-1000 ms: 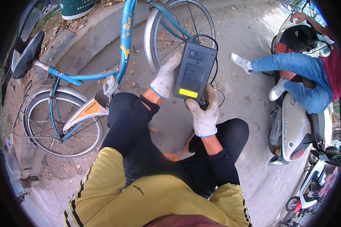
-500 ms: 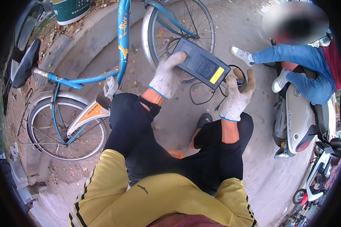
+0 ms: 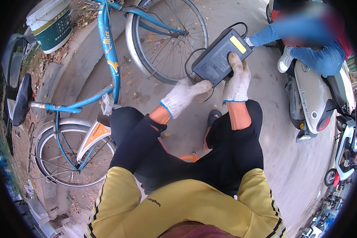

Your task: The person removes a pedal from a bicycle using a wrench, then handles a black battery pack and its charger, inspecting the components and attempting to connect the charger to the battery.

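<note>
A black battery charger (image 3: 216,59), box-shaped with a yellow label (image 3: 237,45), is held tilted in front of me. My right hand (image 3: 237,81), in a white knit glove, grips its near right side, the thumb lying on the printed face. At its lower left end, my gloved left hand (image 3: 186,93) pinches the corner, with the fingers partly hidden underneath. A black cord (image 3: 187,65) loops out beside the left end, and another black cable (image 3: 242,25) curves around the far end.
On the left stands a blue bicycle (image 3: 112,51) by a stone kerb (image 3: 77,59), with a white and green bucket (image 3: 53,33) behind it. A person in blue jeans (image 3: 325,59) sits on a parked scooter (image 3: 311,95) at right. More scooters (image 3: 343,158) line the right rim.
The charger has turned so its labelled end points up and right. My right hand has moved from that end onto the near side; my left hand has shifted to the lower corner.
</note>
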Demonstrator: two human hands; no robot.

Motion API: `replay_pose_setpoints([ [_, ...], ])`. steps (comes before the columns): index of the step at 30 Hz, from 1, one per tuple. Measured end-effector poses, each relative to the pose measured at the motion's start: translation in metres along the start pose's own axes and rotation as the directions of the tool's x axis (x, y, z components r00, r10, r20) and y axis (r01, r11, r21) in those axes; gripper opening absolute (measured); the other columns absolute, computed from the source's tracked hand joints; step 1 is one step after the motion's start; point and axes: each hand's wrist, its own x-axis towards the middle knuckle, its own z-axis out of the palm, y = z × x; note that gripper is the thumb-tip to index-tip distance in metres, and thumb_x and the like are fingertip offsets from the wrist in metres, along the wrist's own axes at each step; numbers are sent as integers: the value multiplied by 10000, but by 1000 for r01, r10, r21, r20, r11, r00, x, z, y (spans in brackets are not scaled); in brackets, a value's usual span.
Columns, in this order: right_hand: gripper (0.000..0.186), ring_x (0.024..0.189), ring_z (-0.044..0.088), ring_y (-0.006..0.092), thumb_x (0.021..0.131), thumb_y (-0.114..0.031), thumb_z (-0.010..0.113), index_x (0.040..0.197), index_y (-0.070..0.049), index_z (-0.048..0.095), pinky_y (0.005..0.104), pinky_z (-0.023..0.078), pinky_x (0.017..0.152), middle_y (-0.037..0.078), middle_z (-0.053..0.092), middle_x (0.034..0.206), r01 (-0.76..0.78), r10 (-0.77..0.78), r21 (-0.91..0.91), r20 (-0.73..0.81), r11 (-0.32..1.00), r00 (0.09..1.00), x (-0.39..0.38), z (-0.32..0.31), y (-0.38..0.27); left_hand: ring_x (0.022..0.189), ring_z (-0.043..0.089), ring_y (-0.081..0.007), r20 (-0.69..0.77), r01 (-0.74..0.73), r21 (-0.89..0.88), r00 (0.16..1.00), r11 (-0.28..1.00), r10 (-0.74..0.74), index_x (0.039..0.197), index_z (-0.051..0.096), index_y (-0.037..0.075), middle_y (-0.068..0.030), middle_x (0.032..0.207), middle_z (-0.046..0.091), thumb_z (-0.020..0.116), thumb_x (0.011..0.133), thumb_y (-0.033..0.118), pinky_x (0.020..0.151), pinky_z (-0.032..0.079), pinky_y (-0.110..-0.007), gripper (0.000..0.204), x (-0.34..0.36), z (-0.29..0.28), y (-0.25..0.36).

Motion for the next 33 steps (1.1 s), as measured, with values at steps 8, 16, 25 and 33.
replay_pose_setpoints([
  [8,541,882,617,143,908,-393,798,1135,88,702,287,513,818,109,696,954,266,-233,-171,190,949,954,32,59,-80,1060,617,-170,-289,-709,411,495,573,820,1211,621,-17,-97,1150,635,714,904,143,936,496,-332,359,-25,-22,34],
  [16,589,965,644,156,893,-406,825,1231,62,709,295,537,853,104,696,1046,260,-218,-73,356,963,909,25,116,-56,1259,644,-270,-366,-600,0,745,800,558,1555,370,-75,-182,1394,605,644,1040,317,1059,548,-393,703,-15,-27,48],
  [25,803,1110,654,221,892,-451,817,1479,33,558,363,540,969,170,663,1249,363,-294,-64,463,930,836,23,123,-37,1190,658,-212,-476,-666,-90,682,741,555,1561,399,-83,-163,1382,625,634,1018,343,983,557,-342,728,-14,-24,56],
  [33,669,1067,695,177,1029,-426,662,1447,82,545,284,565,927,150,700,1253,380,-352,33,457,924,817,16,123,-37,1335,578,-253,-457,-685,95,614,722,643,1602,330,-69,-165,1469,557,745,972,480,1133,477,-395,933,-6,-36,47],
])
